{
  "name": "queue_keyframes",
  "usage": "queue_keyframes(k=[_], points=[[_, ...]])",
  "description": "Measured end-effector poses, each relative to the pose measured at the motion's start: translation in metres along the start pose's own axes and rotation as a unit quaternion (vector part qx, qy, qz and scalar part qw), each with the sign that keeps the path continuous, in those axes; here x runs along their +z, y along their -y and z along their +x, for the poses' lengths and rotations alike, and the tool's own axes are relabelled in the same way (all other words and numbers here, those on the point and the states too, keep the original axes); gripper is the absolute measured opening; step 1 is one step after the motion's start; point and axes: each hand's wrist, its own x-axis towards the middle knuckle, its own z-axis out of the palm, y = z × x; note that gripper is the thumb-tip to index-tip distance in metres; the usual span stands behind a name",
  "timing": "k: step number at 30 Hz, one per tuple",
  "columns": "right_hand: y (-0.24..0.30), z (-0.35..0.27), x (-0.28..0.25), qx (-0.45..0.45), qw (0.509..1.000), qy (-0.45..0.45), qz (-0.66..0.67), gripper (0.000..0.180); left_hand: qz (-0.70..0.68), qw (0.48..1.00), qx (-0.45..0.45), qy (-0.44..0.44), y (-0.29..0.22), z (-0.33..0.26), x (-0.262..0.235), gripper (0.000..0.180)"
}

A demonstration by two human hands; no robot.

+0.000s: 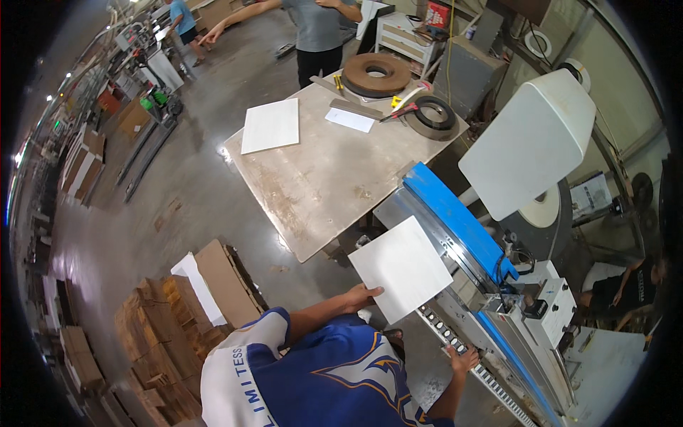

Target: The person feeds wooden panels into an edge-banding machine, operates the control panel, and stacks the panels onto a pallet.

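A square white panel [402,267] lies over the near end of the edge banding machine's bed, beside its blue guard [455,217]. My left hand [361,297] is closed on the panel's lower left edge, thumb on top, its other fingers mostly hidden. Lower right, my right hand [464,359] is on the roller rail [498,391] along the machine's front, its fingers curled at the rail's edge. The rail carries a row of small rollers.
A worktable [306,192] holds another white panel [271,127], brown banding rolls [376,75] and a red-handled tool [400,112]. Cardboard [153,341] is stacked at lower left. A person in grey [316,28] stands beyond the table; another person in black [629,288] is at far right.
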Motion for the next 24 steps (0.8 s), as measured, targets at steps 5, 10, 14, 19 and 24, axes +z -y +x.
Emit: queue_keyframes(k=[5, 10, 14, 19, 24], points=[[0.003, -0.001, -0.005, 0.026, 0.999, 0.016, 0.012, 0.112, 0.052, 0.998, -0.015, 0.022, 0.015, 0.037, 0.002, 0.059], [0.007, -0.003, -0.008, 0.026, 0.999, 0.026, 0.010, 0.114, 0.126, 0.989, -0.079, 0.004, 0.024, 0.056, 0.022, 0.063], [-0.001, -0.001, 0.001, 0.014, 1.000, 0.010, 0.006, 0.115, 0.091, 0.992, -0.089, -0.009, 0.035, 0.064, 0.033, 0.065], [-0.007, 0.000, 0.010, 0.021, 1.000, -0.001, 0.018, 0.115, 0.101, 0.993, -0.052, -0.036, 0.035, 0.058, 0.042, 0.065], [-0.008, -0.003, 0.016, -0.006, 0.999, -0.053, 0.003, 0.114, 0.118, 0.991, -0.049, -0.033, 0.039, 0.062, 0.033, 0.067]])
